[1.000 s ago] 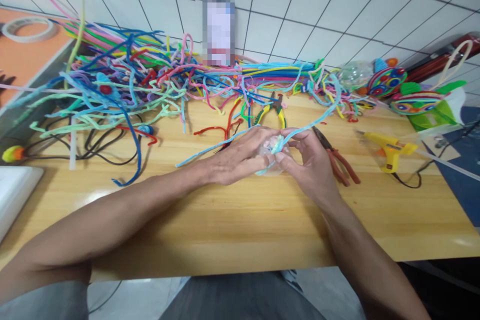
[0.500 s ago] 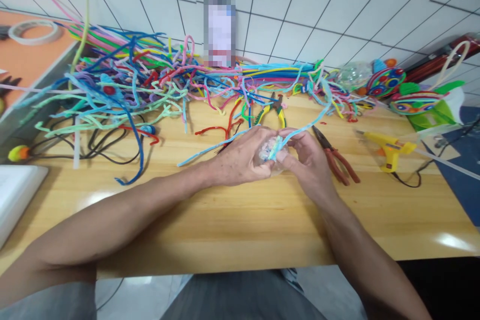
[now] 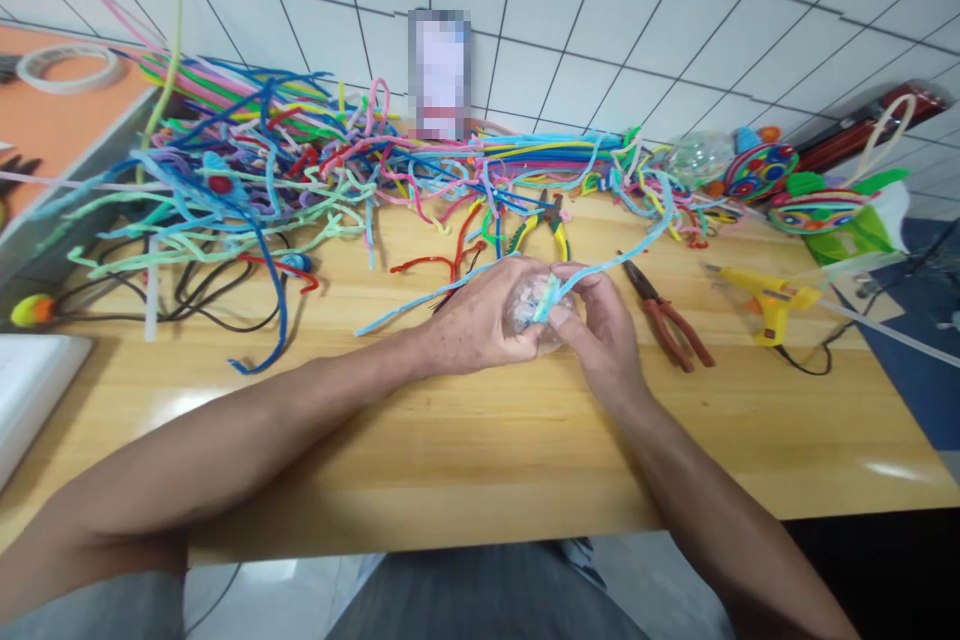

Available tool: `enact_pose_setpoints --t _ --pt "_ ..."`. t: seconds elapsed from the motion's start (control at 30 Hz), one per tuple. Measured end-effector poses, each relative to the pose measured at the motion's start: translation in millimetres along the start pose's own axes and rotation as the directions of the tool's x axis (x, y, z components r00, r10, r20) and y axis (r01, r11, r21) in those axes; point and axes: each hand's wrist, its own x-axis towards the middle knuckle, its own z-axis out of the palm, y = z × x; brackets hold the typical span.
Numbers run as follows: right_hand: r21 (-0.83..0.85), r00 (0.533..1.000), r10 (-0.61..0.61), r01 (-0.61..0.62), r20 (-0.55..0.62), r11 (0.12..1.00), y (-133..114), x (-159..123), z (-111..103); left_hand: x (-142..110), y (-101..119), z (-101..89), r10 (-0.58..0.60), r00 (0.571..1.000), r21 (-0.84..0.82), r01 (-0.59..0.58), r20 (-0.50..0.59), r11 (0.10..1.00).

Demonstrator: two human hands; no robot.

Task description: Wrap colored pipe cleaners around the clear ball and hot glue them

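Over the middle of the wooden table (image 3: 480,440) my left hand (image 3: 480,320) is curled round a small clear plastic ball (image 3: 525,305). My right hand (image 3: 600,330) pinches a light blue pipe cleaner (image 3: 622,255) against the ball, where it wraps the ball. One end of the pipe cleaner trails left past my left hand, the other runs up to the right toward the pile.
A big tangle of coloured pipe cleaners (image 3: 300,160) covers the table's back. Yellow-handled pliers (image 3: 551,225) and red-handled pliers (image 3: 667,315) lie near my hands, a yellow glue gun (image 3: 765,300) further right. Coloured craft pieces (image 3: 817,205) sit at back right, tape roll (image 3: 67,65) at far left.
Both hands stayed together on the ball and shifted slightly. My right fingers have pulled the blue pipe cleaner tighter over the ball.
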Motion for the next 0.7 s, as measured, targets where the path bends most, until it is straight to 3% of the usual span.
enact_pose_setpoints --t 0.17,0.43,0.53,0.7 --pt "0.077 0.998 -0.034 0.03 0.048 0.997 -2.1 3.5 2.2 4.0 -5.0 -6.1 -0.082 0.993 -0.029 0.08 -0.08 0.996" --pt "0.05 0.994 0.091 -0.088 -0.06 0.995 -1.2 24.1 8.6 4.9 -15.3 -8.0 -0.136 0.986 0.02 0.139 -0.093 0.99" --pt "0.027 0.994 0.025 -0.023 -0.109 0.999 11.4 20.6 14.1 2.5 -17.2 -6.5 -0.128 0.988 0.013 0.13 -0.09 0.991" --pt "-0.129 0.978 -0.187 0.175 -0.091 0.976 32.0 5.6 15.5 1.4 -14.9 -3.7 -0.097 0.992 -0.006 0.097 -0.078 0.995"
